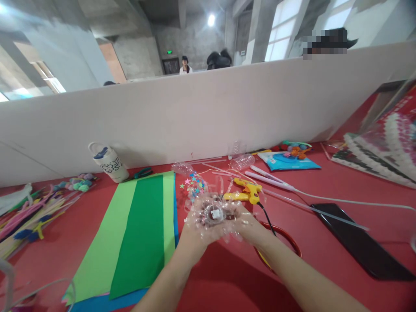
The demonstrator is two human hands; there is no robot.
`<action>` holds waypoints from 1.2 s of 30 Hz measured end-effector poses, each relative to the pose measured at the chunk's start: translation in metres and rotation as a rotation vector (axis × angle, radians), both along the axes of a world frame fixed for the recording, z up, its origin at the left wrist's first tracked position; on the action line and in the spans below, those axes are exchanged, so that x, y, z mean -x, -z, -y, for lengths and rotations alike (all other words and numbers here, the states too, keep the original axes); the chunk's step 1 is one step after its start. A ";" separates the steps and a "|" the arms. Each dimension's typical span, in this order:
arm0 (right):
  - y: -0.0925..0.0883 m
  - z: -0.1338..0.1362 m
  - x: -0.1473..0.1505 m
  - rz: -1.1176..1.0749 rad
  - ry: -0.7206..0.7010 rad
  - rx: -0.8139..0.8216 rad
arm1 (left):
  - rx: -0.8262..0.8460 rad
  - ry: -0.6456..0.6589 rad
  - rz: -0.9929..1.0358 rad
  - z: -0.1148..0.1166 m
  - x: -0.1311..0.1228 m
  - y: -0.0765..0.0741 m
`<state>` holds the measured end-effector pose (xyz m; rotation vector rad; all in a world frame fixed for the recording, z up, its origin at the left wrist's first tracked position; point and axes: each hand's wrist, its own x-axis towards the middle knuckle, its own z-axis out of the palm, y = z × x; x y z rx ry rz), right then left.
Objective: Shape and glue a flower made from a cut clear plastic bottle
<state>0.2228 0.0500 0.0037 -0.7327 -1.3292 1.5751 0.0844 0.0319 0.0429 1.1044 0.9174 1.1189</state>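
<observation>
A clear plastic piece with many thin curled strips (215, 214) is between my two hands, near the middle of the head view. My left hand (199, 225) is wrapped round its left side. On its right side, my right hand (242, 219) is closed on it; the strips partly cover the fingers of both hands. A small white label shows at the piece's round centre. Just behind it lie a yellow glue gun (248, 190) and small coloured stars (194, 183).
Green sheets (143, 234) lie to the left, with a cup (112, 164) and pliers (143, 173) behind. Pipe cleaners (29, 216) are far left. A white hair straightener (269, 178), blue packet (289, 160) and black phone (360, 238) lie right. A white partition (195, 117) stands behind.
</observation>
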 end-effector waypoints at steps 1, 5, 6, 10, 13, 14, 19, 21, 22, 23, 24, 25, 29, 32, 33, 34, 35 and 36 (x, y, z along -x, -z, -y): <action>-0.002 0.000 0.000 0.005 -0.009 -0.001 | -0.049 0.004 -0.018 -0.001 0.001 0.002; -0.007 0.003 -0.002 0.025 -0.030 -0.002 | -0.167 -0.010 -0.080 -0.002 0.005 0.006; -0.008 0.004 -0.002 0.030 -0.030 -0.002 | -0.165 -0.015 -0.088 -0.002 0.005 0.006; -0.007 0.004 -0.004 0.050 -0.032 -0.011 | -0.185 -0.029 -0.099 0.000 0.006 0.003; -0.005 0.004 -0.003 0.061 -0.048 -0.023 | -0.198 -0.027 -0.065 -0.001 0.005 0.004; -0.006 0.004 -0.003 0.062 -0.049 -0.027 | -0.202 -0.010 -0.052 -0.001 0.005 0.005; -0.013 0.004 -0.007 0.091 -0.063 -0.074 | -0.273 0.118 -0.103 -0.005 0.009 0.009; -0.014 0.003 -0.010 0.114 -0.085 -0.102 | -0.325 0.166 -0.138 -0.006 0.013 0.011; -0.014 0.003 -0.011 0.124 -0.096 -0.114 | -0.336 0.192 -0.143 -0.006 0.014 0.012; -0.012 0.002 -0.013 0.132 -0.107 -0.122 | -0.330 0.208 -0.139 -0.006 0.015 0.012; -0.010 0.002 -0.014 0.139 -0.118 -0.126 | -0.311 0.219 -0.126 -0.005 0.015 0.013; -0.008 0.001 -0.015 0.145 -0.127 -0.126 | -0.282 0.219 -0.105 -0.004 0.015 0.013; -0.006 0.003 -0.015 0.155 -0.136 -0.118 | -0.140 0.159 0.001 0.001 0.012 0.012; -0.012 0.004 -0.013 0.167 -0.117 -0.105 | -0.153 0.146 -0.026 0.002 0.010 0.013; -0.014 0.003 -0.013 0.174 -0.109 -0.100 | -0.179 0.134 -0.050 0.001 0.010 0.012; -0.016 0.002 -0.013 0.185 -0.103 -0.094 | -0.206 0.118 -0.071 -0.001 0.010 0.012; -0.018 0.000 -0.015 0.198 -0.102 -0.087 | -0.232 0.093 -0.087 -0.003 0.011 0.011; -0.020 -0.002 -0.017 0.217 -0.098 -0.075 | -0.258 0.068 -0.101 -0.006 0.012 0.011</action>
